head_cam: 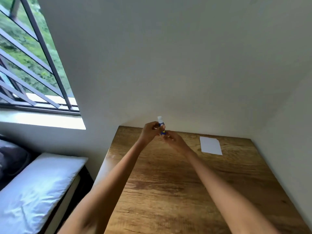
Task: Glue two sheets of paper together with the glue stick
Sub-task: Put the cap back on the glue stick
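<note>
1. Glue stick [161, 126]: upright, white cap on top, held above the far edge of the wooden surface [168, 183].
2. Left hand [150, 132]: grip closed round the upper barrel.
3. Right hand [173, 140]: grip pinching the stick's lower end.
4. Paper [210, 145]: white, flat on the surface, right of both hands, apart from them.

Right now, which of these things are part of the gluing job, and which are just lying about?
Part of the job:
glue stick, held upright by the left hand and right hand
white paper lying on the wooden table

Just lying about:
white pillow beside the table
barred window
</note>
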Demonstrator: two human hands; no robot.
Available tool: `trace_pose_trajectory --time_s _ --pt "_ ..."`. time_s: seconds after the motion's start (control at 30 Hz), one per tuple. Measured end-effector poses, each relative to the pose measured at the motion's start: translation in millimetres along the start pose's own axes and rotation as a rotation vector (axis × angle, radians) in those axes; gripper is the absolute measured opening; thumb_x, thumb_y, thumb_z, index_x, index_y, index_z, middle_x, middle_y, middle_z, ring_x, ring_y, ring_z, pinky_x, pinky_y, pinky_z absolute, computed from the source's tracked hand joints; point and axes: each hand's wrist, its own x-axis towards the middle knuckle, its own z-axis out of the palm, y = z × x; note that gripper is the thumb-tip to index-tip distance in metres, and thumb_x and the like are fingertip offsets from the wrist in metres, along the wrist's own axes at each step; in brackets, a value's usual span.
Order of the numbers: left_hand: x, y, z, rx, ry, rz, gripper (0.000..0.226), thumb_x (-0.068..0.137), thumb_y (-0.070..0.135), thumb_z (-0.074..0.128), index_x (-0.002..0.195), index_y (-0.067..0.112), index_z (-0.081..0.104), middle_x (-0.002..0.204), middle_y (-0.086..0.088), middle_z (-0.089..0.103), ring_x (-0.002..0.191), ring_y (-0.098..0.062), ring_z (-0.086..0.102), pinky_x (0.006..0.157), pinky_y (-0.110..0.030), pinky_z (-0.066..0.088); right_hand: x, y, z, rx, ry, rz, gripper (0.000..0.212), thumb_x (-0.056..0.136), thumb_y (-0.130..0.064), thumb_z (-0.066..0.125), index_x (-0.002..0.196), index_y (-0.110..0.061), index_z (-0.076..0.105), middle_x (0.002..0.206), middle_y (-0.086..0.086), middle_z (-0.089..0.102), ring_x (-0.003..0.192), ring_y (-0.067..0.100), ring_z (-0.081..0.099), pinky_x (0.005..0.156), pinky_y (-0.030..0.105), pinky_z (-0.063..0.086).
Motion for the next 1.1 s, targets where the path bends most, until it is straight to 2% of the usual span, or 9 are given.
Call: trace_pose_trajectory --time_s 0.07,0.17,0.4,0.6,0.73,0.8,0.9,0.97,1.1 --pt "-8 14 -11 -0.027 -0.064 -0.003 0.011 0.085 0.024 0.067 0.084 0.014 0.069 0.076 -0.003 0.067 0.074 -0.014 0.063 0.075 -0.035 0.052 -10 -20 5 0.066 0.007 0.000 0.028 0.096 -0.029 0.047 0.107 -0.009 0.062 0.094 0.005 0.064 0.074 0.006 0.056 0.065 0.014 0.042" --pt "-25 33 -28 -0.077 -0.097 0.036 0.011 0.085 0.025 0.066 0.075 0.022 0.069 0.070 0.005 0.067 0.063 -0.001 0.062 0.067 -0.020 0.048 -28 -48 13 0.167 -0.009 0.045 0.032 0.097 -0.030 0.043 0.116 -0.009 0.058 0.105 0.004 0.063 0.078 0.009 0.058 0.069 0.019 0.044" --pt "-55 59 -49 -0.142 -0.232 0.114 0.023 0.090 0.022 0.060 0.103 0.005 0.066 0.092 -0.004 0.071 0.076 0.000 0.068 0.069 -0.009 0.051 -61 -86 17 0.186 -0.032 0.078 0.026 0.094 -0.034 0.049 0.109 -0.018 0.062 0.100 -0.004 0.066 0.083 0.006 0.061 0.069 0.015 0.048" --pt "-70 72 -47 -0.165 -0.196 0.220 0.012 0.090 0.021 0.059 0.095 0.013 0.067 0.091 -0.002 0.072 0.084 -0.008 0.068 0.082 -0.023 0.052 -67 -101 23 -0.015 0.312 0.075 0.028 0.083 -0.041 0.064 0.099 -0.018 0.068 0.077 -0.017 0.064 0.067 -0.008 0.059 0.067 0.022 0.047" --pt "-76 80 -41 -0.170 -0.161 0.281 0.006 0.089 0.023 0.062 0.086 0.023 0.068 0.082 0.008 0.073 0.077 0.000 0.069 0.069 -0.015 0.054 -68 -108 41 -0.150 0.627 0.045 0.030 0.075 -0.043 0.071 0.079 -0.019 0.055 0.069 -0.010 0.060 0.060 0.003 0.054 0.055 0.020 0.042" --pt "-76 83 -42 -0.157 -0.140 0.293 0.009 0.089 0.024 0.062 0.083 0.024 0.068 0.079 0.008 0.072 0.074 0.000 0.068 0.067 -0.013 0.051 -67 -114 42 -0.082 0.599 -0.007 0.028 0.077 -0.040 0.071 0.078 -0.020 0.053 0.068 -0.010 0.058 0.060 0.003 0.053 0.055 0.017 0.041" --pt "-67 85 -52 -0.116 -0.139 0.288 0.010 0.089 0.024 0.061 0.086 0.018 0.070 0.082 0.001 0.073 0.079 -0.009 0.069 0.074 -0.019 0.051 -65 -118 32 -0.036 0.347 -0.057 0.019 0.087 -0.035 0.062 0.097 -0.019 0.060 0.090 -0.007 0.063 0.082 0.008 0.059 0.068 0.009 0.043" --pt "-61 86 -57 -0.126 -0.145 0.293 0.010 0.089 0.024 0.061 0.087 0.019 0.070 0.083 0.002 0.073 0.081 -0.009 0.070 0.077 -0.020 0.053 -62 -119 23 0.020 0.202 -0.036 0.026 0.093 -0.030 0.052 0.112 -0.015 0.060 0.108 0.000 0.062 0.100 0.012 0.057 0.083 0.018 0.044" --pt "-51 92 -50 -0.160 -0.086 0.308 0.013 0.088 0.023 0.063 0.092 0.013 0.071 0.087 -0.002 0.074 0.082 -0.010 0.070 0.078 -0.022 0.054 -51 -121 18 0.041 0.340 -0.080 0.015 0.091 -0.027 0.056 0.100 -0.018 0.064 0.092 -0.015 0.063 0.089 -0.006 0.057 0.080 0.026 0.043"
